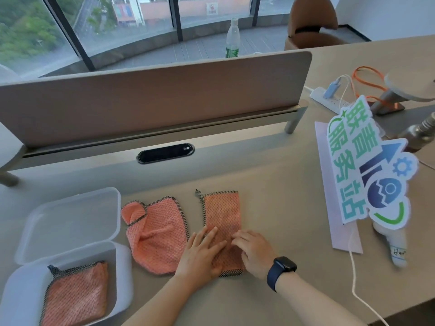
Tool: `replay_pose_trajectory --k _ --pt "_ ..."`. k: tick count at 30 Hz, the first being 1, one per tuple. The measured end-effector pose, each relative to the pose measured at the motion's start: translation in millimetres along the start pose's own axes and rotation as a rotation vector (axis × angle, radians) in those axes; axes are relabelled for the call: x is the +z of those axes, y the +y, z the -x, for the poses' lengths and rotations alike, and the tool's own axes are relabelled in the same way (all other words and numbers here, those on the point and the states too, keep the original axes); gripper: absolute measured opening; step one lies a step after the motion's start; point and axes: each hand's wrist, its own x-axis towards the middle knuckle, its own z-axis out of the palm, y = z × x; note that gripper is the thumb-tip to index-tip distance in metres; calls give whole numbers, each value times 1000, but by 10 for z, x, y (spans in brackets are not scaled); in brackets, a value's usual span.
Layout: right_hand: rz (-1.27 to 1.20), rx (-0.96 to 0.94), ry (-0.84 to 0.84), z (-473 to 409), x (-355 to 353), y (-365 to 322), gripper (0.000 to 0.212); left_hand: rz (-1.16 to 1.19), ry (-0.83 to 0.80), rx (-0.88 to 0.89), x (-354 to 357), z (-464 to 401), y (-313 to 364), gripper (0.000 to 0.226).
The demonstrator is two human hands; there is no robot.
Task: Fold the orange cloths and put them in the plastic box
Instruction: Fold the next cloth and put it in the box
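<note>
An orange cloth (222, 215) folded into a long strip lies on the desk in front of me. My left hand (202, 252) rests flat on its near half, fingers spread. My right hand (255, 251), with a dark watch on the wrist, has its fingers curled on the strip's near right edge. A second orange cloth (157, 234) lies crumpled just left of the strip. The clear plastic box (122, 274) stands at the near left with its lid open behind it, and one folded orange cloth (77, 295) lies inside.
A brown divider panel (150, 95) runs across the back of the desk. A colourful sign (372, 175) stands at the right on a pale sheet, with a white cable (353, 278) trailing toward me. A power strip (329, 100) and a water bottle (233, 38) are further back.
</note>
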Motion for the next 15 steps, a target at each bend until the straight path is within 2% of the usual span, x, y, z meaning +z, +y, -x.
replay_pose_trajectory --k 15 --pt "44 -8 -203 514 93 -2 42 46 67 -57 135 211 139 57"
